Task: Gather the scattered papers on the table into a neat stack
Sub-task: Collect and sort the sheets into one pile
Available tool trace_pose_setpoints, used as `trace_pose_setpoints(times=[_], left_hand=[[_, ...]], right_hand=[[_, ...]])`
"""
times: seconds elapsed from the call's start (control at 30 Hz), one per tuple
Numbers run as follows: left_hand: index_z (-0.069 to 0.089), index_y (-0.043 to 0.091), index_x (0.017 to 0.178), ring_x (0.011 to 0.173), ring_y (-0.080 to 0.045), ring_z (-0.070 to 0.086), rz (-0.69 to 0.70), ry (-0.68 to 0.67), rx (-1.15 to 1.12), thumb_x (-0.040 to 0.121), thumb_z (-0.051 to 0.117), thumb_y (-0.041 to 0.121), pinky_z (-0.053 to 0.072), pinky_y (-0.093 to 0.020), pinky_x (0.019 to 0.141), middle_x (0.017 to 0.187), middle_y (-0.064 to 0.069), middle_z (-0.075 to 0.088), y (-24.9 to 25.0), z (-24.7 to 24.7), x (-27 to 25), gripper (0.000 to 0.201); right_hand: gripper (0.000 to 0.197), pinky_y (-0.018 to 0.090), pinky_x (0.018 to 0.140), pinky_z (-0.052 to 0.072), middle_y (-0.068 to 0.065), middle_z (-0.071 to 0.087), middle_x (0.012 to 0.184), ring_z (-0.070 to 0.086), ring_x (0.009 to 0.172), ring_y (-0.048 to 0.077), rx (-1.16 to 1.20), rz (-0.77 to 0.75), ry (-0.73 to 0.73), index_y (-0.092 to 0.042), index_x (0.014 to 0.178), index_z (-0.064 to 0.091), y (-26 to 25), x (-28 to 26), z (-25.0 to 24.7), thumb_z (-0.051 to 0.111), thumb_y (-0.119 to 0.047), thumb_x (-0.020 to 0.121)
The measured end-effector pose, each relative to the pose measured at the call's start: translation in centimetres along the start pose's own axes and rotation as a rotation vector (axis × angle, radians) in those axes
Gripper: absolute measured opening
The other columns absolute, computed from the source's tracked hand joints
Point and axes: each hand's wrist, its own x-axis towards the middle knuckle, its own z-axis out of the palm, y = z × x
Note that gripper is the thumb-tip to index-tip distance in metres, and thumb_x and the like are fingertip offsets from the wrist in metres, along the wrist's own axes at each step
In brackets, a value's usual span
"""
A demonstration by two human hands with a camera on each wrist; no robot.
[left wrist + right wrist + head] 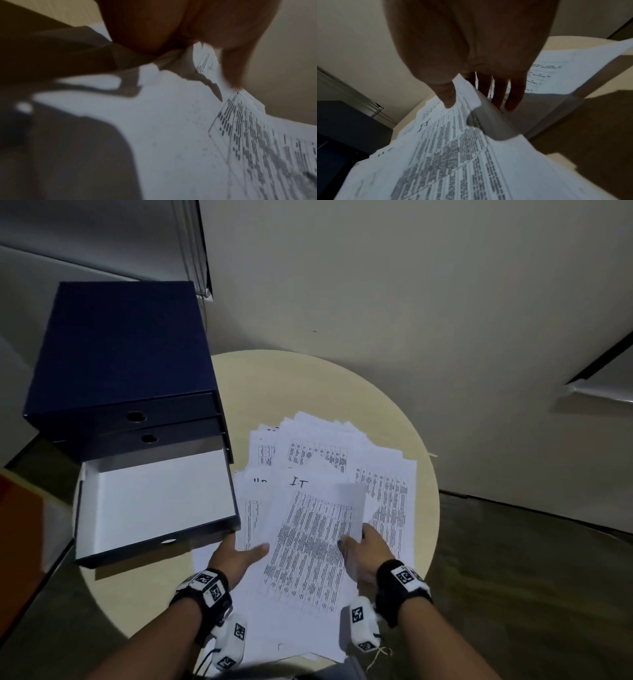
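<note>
On the round table (pixel 394 405), papers (pixel 387 491) sit fanned out; left hand (pixel 236 553) grips their left edge, right hand (pixel 370 546) pinches the top sheet (pixel 308 549). Next up, probably squaring everything together.

The papers (pixel 325 525) lay on the counter (pixel 308 385), right of the drawer box (pixel 120 344), whose bottom drawer (pixel 161 498) stuck out forward.

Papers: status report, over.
Both busy: left grip holds papers at left, right grip pinches top sheet. Pile fanned, unstacked. Open drawer alongside, not blocking.
</note>
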Motion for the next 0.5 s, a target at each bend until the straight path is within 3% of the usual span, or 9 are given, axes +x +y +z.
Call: trace_pose_setpoints(times=[0.03, 0.07, 0.13, 0.17, 0.27, 0.33, 0.4, 0.47, 0.5], left_hand=[[0.025, 0.021, 0.153, 0.139, -0.027, 0.04, 0.025, 0.016, 0.048, 0.076, 0.081, 0.039, 0.034, -0.043, 0.113, 0.151, 0.001, 0.041, 0.0, 0.1, -0.2, 0.097], [0.028, 0.02, 0.152, 0.136, -0.029, 0.043, 0.04, 0.032, 0.081, 0.078, 0.081, 0.031, 0.036, -0.041, 0.111, 0.149, -0.003, 0.045, 0.0, 0.1, -0.2, 0.092], [0.031, 0.02, 0.15, 0.131, -0.029, 0.048, 0.057, 0.052, 0.099, 0.079, 0.08, 0.023, 0.039, -0.038, 0.108, 0.144, -0.005, 0.051, 0.0, 0.2, -0.2, 0.086], [0.032, 0.019, 0.15, 0.13, -0.029, 0.049, 0.059, 0.055, 0.1, 0.08, 0.079, 0.021, 0.039, -0.038, 0.107, 0.142, -0.006, 0.052, 0.1, 0.3, -0.4, 0.084], [0.034, 0.019, 0.149, 0.129, -0.029, 0.051, 0.069, 0.058, 0.094, 0.08, 0.079, 0.02, 0.04, -0.038, 0.107, 0.141, -0.005, 0.054, 0.2, 0.4, -0.3, 0.082], [0.034, 0.019, 0.148, 0.13, -0.029, 0.05, 0.07, 0.064, 0.079, 0.08, 0.079, 0.02, 0.04, -0.038, 0.106, 0.139, -0.002, 0.053, 0.1, 0.5, -0.2, 0.082], [0.039, 0.02, 0.145, 0.126, -0.029, 0.053, 0.058, 0.056, 0.069, 0.077, 0.081, 0.02, 0.041, -0.038, 0.105, 0.127, 0.006, 0.055, -0.2, 0.5, 0.2, 0.08], [0.048, 0.023, 0.137, 0.115, -0.025, 0.061, 0.064, 0.037, 0.048, 0.071, 0.083, 0.024, 0.046, -0.039, 0.102, 0.126, 0.008, 0.062, -0.8, 0.3, 0.7, 0.074], [0.051, 0.025, 0.133, 0.109, -0.023, 0.064, 0.066, 0.027, 0.042, 0.069, 0.084, 0.025, 0.048, -0.041, 0.101, 0.123, 0.006, 0.066, -1.1, 0.2, 1.0, 0.072]], right_hand=[[0.027, 0.046, 0.08, 0.057, 0.006, 0.067, 0.106, 0.065, 0.085, 0.026, -0.039, -0.029, 0.051, -0.021, 0.115, 0.056, -0.2, -0.3, -0.2, 0.057, -0.035, 0.092], [0.029, 0.044, 0.088, 0.055, 0.007, 0.063, 0.113, 0.064, 0.094, 0.026, -0.088, -0.028, 0.138, -0.021, 0.119, 0.057, -0.1, 0.0, -0.9, 0.058, -0.033, 0.092], [0.052, 0.041, 0.107, 0.042, 0.014, 0.049, 0.142, 0.052, 0.126, 0.034, -0.165, 0.026, 0.342, -0.014, 0.141, 0.048, 0.6, 0.9, -3.0, 0.062, -0.026, 0.092], [0.063, 0.042, 0.111, 0.038, 0.017, 0.04, 0.15, 0.044, 0.134, 0.038, -0.154, 0.072, 0.409, -0.011, 0.148, 0.041, 1.1, 1.1, -4.1, 0.065, -0.026, 0.092], [0.079, 0.043, 0.107, 0.04, 0.02, 0.032, 0.157, 0.04, 0.138, 0.041, -0.015, 0.155, 0.432, -0.009, 0.155, 0.024, 2.1, 1.3, -6.2, 0.068, -0.028, 0.092], [0.083, 0.041, 0.093, 0.047, 0.021, 0.051, 0.142, 0.057, 0.122, 0.039, 0.192, 0.212, 0.391, -0.012, 0.155, 0.022, 2.9, 1.8, -6.6, 0.071, -0.028, 0.09], [0.069, 0.039, 0.076, 0.052, 0.016, 0.07, 0.098, 0.067, 0.083, 0.031, 0.259, 0.228, 0.361, -0.012, 0.141, 0.04, 3.6, 2.4, -6.5, 0.075, -0.031, 0.085], [0.042, 0.035, 0.065, 0.048, 0.006, 0.065, 0.065, 0.058, 0.057, 0.023, 0.201, 0.214, 0.338, -0.011, 0.108, 0.051, 4.8, 3.3, -6.3, 0.075, -0.033, 0.082], [0.039, 0.035, 0.065, 0.049, 0.004, 0.064, 0.062, 0.057, 0.056, 0.022, 0.199, 0.214, 0.327, -0.009, 0.104, 0.055, 5.0, 3.3, -6.4, 0.075, -0.033, 0.081]])
